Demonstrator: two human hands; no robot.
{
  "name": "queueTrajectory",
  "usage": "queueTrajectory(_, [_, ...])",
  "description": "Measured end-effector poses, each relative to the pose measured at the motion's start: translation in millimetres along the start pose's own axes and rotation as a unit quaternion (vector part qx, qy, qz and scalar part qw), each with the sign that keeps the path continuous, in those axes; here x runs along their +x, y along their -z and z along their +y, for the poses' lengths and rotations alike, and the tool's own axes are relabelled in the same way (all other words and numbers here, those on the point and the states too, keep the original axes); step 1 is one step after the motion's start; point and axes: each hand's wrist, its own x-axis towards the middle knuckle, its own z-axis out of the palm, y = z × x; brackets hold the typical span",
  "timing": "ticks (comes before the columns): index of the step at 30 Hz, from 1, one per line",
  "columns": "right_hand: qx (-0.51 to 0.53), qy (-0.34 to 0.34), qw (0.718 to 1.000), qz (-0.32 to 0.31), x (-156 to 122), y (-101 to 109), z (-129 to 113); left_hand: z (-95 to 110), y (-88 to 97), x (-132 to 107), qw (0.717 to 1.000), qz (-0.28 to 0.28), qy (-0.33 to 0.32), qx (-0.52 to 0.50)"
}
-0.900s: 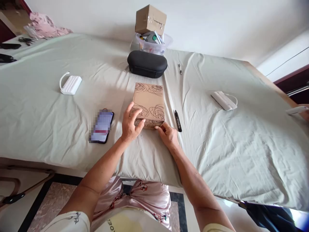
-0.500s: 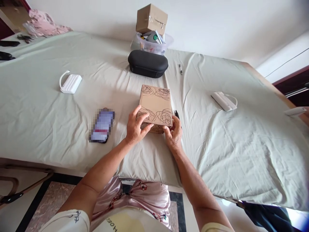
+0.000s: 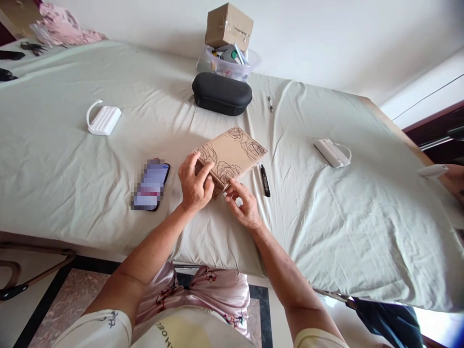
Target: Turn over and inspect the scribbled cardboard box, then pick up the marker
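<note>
A brown cardboard box with black swirl drawings on its lid lies turned at an angle on the pale green sheet. My left hand grips its near left corner, fingers curled over the edge. My right hand touches the box's near edge with thumb and fingertips, its fingers partly apart. A black marker lies on the sheet just right of the box.
A phone lies left of my hands. A black zip case, a clear tub with a taped carton on top and a pen are at the back. White power banks lie left and right.
The box has been rotated clockwise to sit diagonally. My left hand shifted to its near corner. My right hand came off the right side and now touches the near edge, uncovering the marker.
</note>
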Motion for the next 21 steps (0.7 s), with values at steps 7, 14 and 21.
queueTrajectory(7, [-0.049, 0.000, 0.999, -0.009, -0.7, -2.2, 1.8, 16.3, -1.3, -0.8, 0.996, -0.054, -0.060, -0.029])
queueTrajectory(14, [-0.089, -0.085, 0.992, 0.021, -4.9, 7.7, 11.9, 8.2, 2.1, 5.6, 0.992, -0.054, -0.086, -0.076])
queueTrajectory(21, [-0.131, -0.210, 0.957, 0.153, -4.6, 35.0, 31.1, -4.7, 8.8, 12.6, 0.988, -0.037, -0.084, -0.126])
